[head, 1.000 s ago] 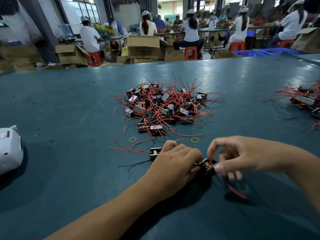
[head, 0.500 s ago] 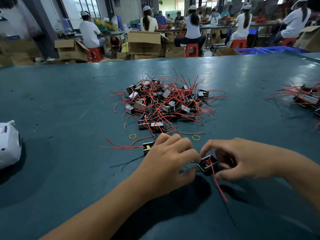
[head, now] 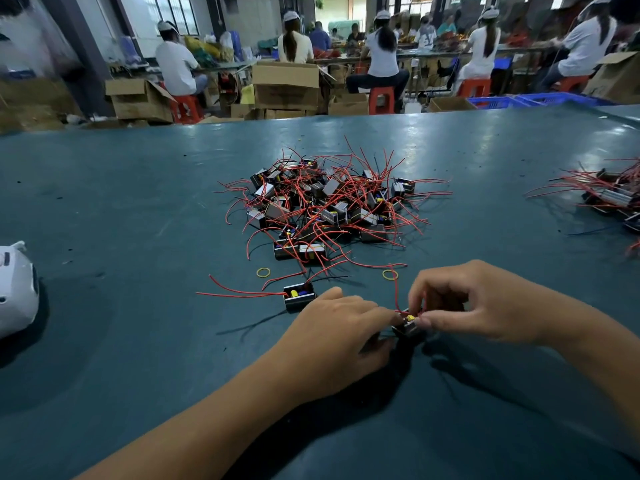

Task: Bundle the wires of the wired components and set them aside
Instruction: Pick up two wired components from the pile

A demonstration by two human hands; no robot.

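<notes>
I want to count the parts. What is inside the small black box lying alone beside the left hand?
The small black box holds a yellow part and a blue part. Its floor is hidden.

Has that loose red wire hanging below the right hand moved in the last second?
Yes. The red wire now stands up toward the rubber band, no longer trailing toward the table's near edge.

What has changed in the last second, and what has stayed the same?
The red wire that trailed toward the person below the held component now stands up between the right hand fingers. The left hand still holds the component. The pile, both rubber bands and the loose component stayed.
</notes>
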